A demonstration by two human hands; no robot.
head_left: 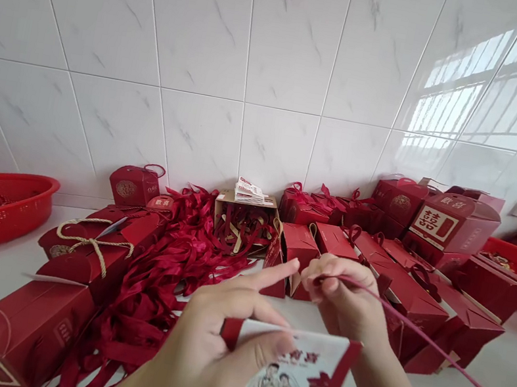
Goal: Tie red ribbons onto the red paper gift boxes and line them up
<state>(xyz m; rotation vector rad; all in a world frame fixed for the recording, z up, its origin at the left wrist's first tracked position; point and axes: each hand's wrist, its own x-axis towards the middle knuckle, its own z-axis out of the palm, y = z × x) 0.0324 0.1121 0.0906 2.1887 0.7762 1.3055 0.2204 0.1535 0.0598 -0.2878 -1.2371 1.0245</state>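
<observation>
My left hand [217, 340] grips a red box with a white printed card [279, 384] on its face, thumb across the card and index finger stretched out. The card shows a drawn couple. Above and to the right, my right hand [345, 295] pinches a thin dark-red ribbon [434, 334], whose long end trails off to the right. The ribbon's other end is hidden within my fingers. A heap of loose red ribbons [190, 241] lies left of my hands. The lower part of the held box is cut off by the frame.
Red gift boxes [403, 279] crowd the right side, with more boxes [14, 330] on the left, one tied with cord. An open carton [268, 212] bears a stack of cards [249, 190]. Red plastic baskets [30, 207] stand at both sides. A tiled wall [189, 134] closes the back.
</observation>
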